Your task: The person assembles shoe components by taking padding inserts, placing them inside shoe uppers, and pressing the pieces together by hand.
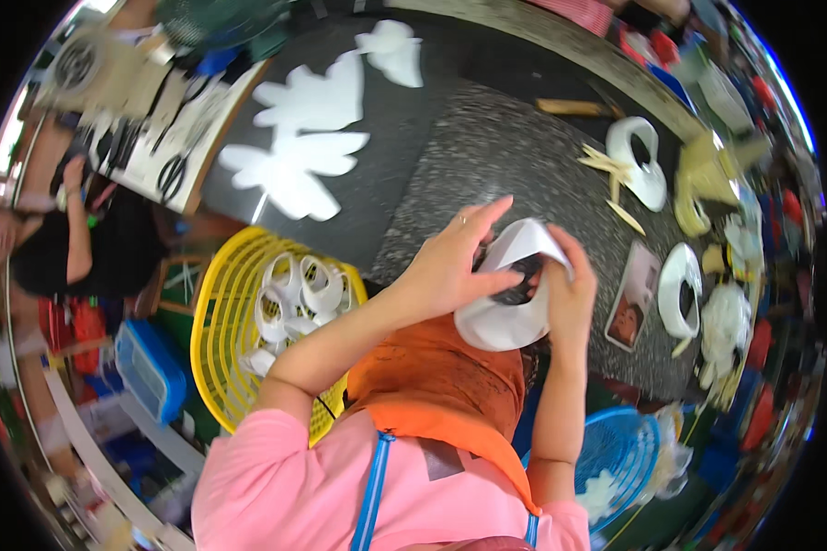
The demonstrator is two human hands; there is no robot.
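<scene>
A white ring-shaped piece [501, 326], with a wide rounded lower part and a folded upper edge, is held above the front edge of the table. My right hand [572, 285] is closed on its right side, fingers curled over the rim. My left hand [455, 262] is at its left side, with thumb and index finger stretched apart. The left thumb crosses the ring's opening, where something dark shows. Two similar white rings, an upper one [651, 179] and a lower one [664, 298], lie at the right of the table.
Flat white lobed pieces [308, 96] lie at the table's far left. Several white rings fill a yellow basket [213, 317] on my left; a blue basket [629, 477] stands at lower right. Pale wooden sticks [606, 165] and a phone [632, 296] are on the right. Another person [92, 230] is at far left.
</scene>
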